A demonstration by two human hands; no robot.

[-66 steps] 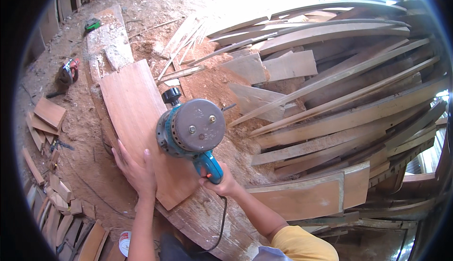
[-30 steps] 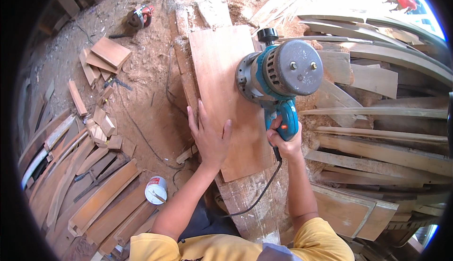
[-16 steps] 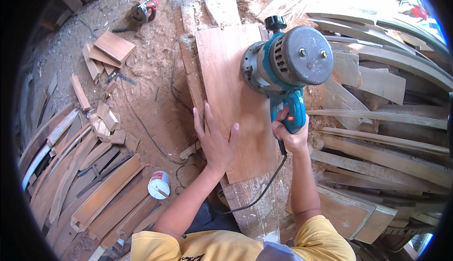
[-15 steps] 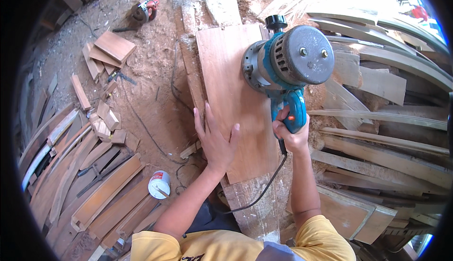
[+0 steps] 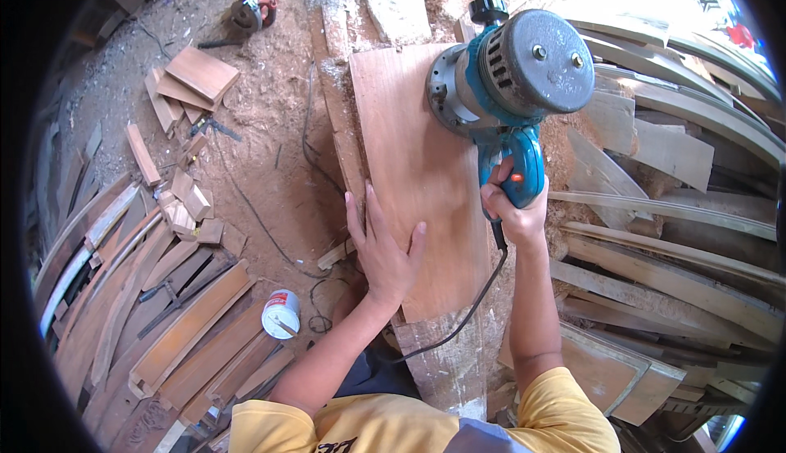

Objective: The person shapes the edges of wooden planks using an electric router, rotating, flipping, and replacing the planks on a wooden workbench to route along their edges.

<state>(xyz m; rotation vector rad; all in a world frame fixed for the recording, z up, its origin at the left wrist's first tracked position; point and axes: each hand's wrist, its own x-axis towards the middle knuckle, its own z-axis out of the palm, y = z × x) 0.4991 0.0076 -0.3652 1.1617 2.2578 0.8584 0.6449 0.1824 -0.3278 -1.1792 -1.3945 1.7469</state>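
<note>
A flat reddish-brown wooden board lies lengthwise on a worn, dust-covered bench plank. On the board's right edge, toward its far end, sits a teal and grey router with a black knob. My right hand wraps round the router's teal handle, and a black cord runs from it back toward me. Flat against the board's left edge rests my left hand, its fingers spread and pointing away from me. The router's bit is hidden beneath its base.
Left on the sawdust floor are a red power tool, wooden offcuts and a white tub with a stick across it. Stacked boards fill the lower left. Long curved wooden pieces crowd the right side.
The router, with my right hand on its handle, has shifted slightly toward the board's far end. My left hand keeps about the same place on the board. The whole view has shifted a little.
</note>
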